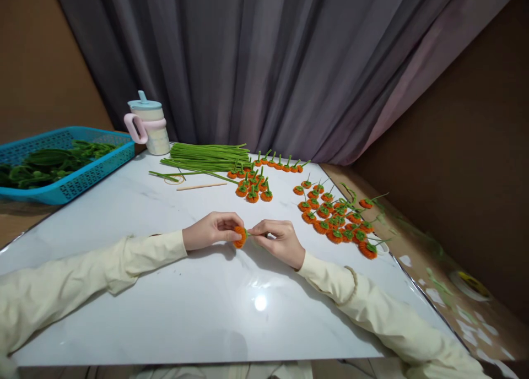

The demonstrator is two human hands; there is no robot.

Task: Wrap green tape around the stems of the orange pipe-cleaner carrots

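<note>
Pinched between our left hand and right hand is an orange pipe-cleaner flower, both gripping it above the white table. Finished flowers lie just right of it; green stems lie farther back.

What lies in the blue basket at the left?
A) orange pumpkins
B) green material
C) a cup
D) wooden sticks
B: the blue basket holds only green material; the orange pieces lie on the table, and the cup stands beside the basket.
</note>
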